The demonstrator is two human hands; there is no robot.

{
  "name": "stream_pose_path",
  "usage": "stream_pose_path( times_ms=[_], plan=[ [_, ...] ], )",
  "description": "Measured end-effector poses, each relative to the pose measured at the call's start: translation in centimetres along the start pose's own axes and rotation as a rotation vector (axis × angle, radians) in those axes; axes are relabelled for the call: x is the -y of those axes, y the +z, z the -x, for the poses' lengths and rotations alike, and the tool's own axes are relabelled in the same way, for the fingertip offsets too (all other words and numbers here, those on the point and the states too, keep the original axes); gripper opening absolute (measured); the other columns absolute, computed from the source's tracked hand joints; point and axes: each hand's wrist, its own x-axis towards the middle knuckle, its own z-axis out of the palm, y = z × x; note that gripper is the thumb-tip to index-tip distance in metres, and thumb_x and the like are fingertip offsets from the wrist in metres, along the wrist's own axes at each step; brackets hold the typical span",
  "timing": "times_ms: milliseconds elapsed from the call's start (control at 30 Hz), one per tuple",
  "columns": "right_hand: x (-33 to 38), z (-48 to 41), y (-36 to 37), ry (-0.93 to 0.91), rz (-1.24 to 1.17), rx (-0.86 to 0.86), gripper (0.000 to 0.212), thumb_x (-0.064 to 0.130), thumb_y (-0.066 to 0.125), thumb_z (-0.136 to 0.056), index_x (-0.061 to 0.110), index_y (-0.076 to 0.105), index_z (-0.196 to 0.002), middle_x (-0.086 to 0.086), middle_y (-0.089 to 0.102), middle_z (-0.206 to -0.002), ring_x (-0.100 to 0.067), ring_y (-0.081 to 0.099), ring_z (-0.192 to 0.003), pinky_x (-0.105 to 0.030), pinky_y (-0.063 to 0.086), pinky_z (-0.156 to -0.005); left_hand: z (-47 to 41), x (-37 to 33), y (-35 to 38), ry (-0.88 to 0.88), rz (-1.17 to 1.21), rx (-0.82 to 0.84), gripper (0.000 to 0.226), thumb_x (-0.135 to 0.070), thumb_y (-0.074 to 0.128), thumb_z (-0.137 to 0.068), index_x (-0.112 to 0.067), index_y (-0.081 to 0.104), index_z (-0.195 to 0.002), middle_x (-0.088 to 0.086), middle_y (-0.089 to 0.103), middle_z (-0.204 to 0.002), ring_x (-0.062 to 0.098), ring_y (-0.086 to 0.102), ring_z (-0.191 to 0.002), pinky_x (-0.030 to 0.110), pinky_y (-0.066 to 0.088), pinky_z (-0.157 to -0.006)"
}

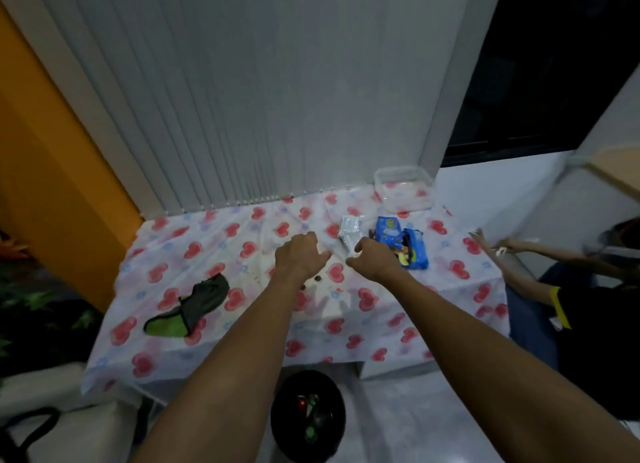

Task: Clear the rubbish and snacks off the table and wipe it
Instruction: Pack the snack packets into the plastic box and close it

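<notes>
A table (166, 241) under a white cloth with red hearts fills the middle of the head view. My right hand (375, 260) pinches the lower end of a white wrapper (350, 229) that lies at the table's far middle. Just right of it lie two blue snack packets (389, 230), one of them open (417, 255). My left hand (301, 255) hovers beside the right hand with fingers curled down; what is under them is hidden. Small dark crumbs (317, 279) lie below my hands. A green and grey cloth (194, 307) lies crumpled at the left front.
A clear plastic container (403, 185) stands at the back right corner by the blinds. On the floor before the table stands a black bin (308, 417) holding a few wrappers. Another person (588, 289) sits at the right, an arm stretched toward the table edge.
</notes>
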Motion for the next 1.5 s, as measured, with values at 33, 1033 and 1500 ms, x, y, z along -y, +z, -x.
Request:
stream_pose_path(
  times_ms=[33, 1033, 1500],
  plan=[
    [-0.8, -0.3, -0.5, 0.021, -0.001, -0.003, 0.044, 0.040, 0.064, -0.088, 0.011, 0.059, -0.121, -0.010, 0.066, -0.117, -0.031, 0.062, -0.109, -0.039, 0.052, -0.087, -0.7, -0.8, 0.1, 0.021, -0.006, 0.005, 0.059, -0.065, 0.049, -0.093, -0.020, 0.056, -0.131, 0.004, 0.068, -0.124, 0.027, 0.069, -0.102, 0.038, 0.056, -0.088],
    [-26.8, -27.1, 0.5, 0.356, -0.098, 0.130, 0.082, 0.058, 0.068, -0.082, 0.012, 0.031, -0.139, -0.016, 0.057, -0.121, -0.034, 0.063, -0.105, -0.046, 0.056, -0.084, -28.0, -21.7, 22.8, -0.120, -0.014, 0.312, 0.106, -0.066, 0.066, -0.084, -0.010, 0.015, -0.159, 0.025, 0.034, -0.149, 0.045, 0.039, -0.135, 0.055, 0.039, -0.108],
    [-27.2, -31.9, -4.3, 0.262, 0.010, 0.266, 0.073, 0.037, 0.079, -0.077, 0.010, 0.039, -0.131, -0.011, 0.061, -0.116, -0.027, 0.062, -0.100, -0.036, 0.054, -0.076, -32.7, -20.4, 18.1, -0.092, 0.057, 0.282, 0.085, -0.045, 0.081, -0.076, -0.014, 0.036, -0.141, 0.014, 0.047, -0.134, 0.036, 0.050, -0.122, 0.054, 0.052, -0.094]
  ],
)
